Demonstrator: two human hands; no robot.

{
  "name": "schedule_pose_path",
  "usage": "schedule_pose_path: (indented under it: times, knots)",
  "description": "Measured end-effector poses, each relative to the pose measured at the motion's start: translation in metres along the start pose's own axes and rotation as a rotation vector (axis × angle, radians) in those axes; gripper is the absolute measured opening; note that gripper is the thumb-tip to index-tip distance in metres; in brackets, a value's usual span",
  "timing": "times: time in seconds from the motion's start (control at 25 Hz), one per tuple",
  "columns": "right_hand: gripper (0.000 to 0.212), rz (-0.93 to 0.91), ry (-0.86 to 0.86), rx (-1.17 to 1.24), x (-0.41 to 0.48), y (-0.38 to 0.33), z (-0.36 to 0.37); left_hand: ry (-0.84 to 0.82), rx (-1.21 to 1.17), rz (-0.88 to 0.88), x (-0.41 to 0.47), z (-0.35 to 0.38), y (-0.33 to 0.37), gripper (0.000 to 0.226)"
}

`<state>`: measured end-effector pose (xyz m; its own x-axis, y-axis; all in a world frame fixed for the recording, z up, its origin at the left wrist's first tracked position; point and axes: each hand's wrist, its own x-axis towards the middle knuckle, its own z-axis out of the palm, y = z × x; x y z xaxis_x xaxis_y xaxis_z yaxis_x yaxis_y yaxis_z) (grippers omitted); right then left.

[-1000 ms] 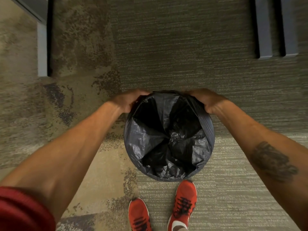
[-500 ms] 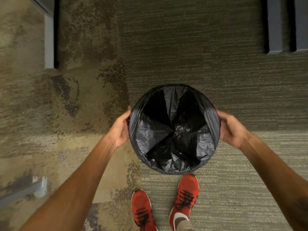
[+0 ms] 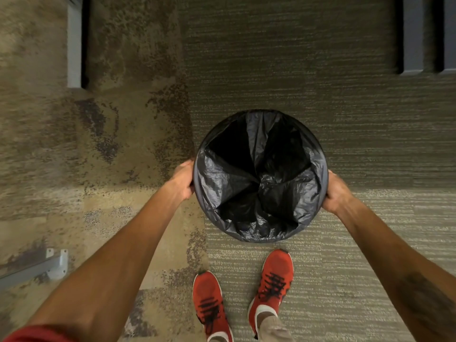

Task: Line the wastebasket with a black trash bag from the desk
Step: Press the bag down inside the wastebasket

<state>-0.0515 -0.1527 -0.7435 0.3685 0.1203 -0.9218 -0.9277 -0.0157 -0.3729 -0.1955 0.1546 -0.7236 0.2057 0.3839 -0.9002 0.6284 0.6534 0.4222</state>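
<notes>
A round wastebasket [image 3: 323,166] stands on the carpet, seen from straight above. A black trash bag [image 3: 259,188] lines it, its mouth folded over the rim all round and its crumpled plastic sagging inside. My left hand [image 3: 182,180] presses on the basket's left side, fingers curled around the bagged rim. My right hand [image 3: 336,192] grips the right side the same way. The basket's own wall is hidden under the plastic.
My two red shoes [image 3: 275,275] stand just below the basket. A grey furniture leg [image 3: 74,45] rises at the upper left, two dark legs [image 3: 414,35] at the upper right, and a metal foot bracket [image 3: 53,264] lies at the lower left. Patterned carpet surrounds everything.
Both hands have slid from the far rim down to the left and right sides of the basket and stayed there. The bag's edge now sits evenly over the rim.
</notes>
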Motion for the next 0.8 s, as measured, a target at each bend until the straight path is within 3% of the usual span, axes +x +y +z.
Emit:
schedule_pose_path:
  times: [0.12,0.2,0.24,0.28,0.36,0.44,0.56,0.68,0.8]
  knots:
    - [0.027,-0.227,0.255,-0.197,-0.032,-0.009,0.009,0.342,0.188,0.216,-0.025,-0.004,0.009,0.032]
    - [0.021,-0.628,0.593,-0.484,-0.065,-0.015,0.019,0.549,0.441,0.609,-0.056,-0.002,0.011,0.032]
    - [0.018,-0.847,0.62,-0.592,-0.082,-0.015,0.031,0.487,0.592,0.837,-0.075,0.005,0.009,0.028]
    - [0.017,-1.01,0.511,-0.693,-0.096,-0.012,0.046,0.32,0.759,1.033,-0.092,0.016,0.004,0.025]
    - [0.023,-1.12,0.149,-1.041,-0.094,0.007,0.072,-0.034,1.205,1.246,-0.103,0.04,-0.019,0.03]
    - [0.04,-0.975,0.005,-1.553,-0.076,0.031,0.086,-0.09,1.69,1.14,-0.097,0.056,-0.04,0.055]
    - [0.08,-0.672,0.066,-2.011,-0.051,0.039,0.075,0.063,2.168,0.808,-0.07,0.044,-0.042,0.09]
    - [0.091,-0.658,0.094,-2.054,-0.039,0.038,0.064,0.102,2.291,0.788,-0.06,0.027,-0.043,0.095]
    - [0.074,-0.98,0.141,-1.896,-0.044,0.047,0.075,0.117,2.152,1.031,-0.074,0.038,-0.051,0.086]
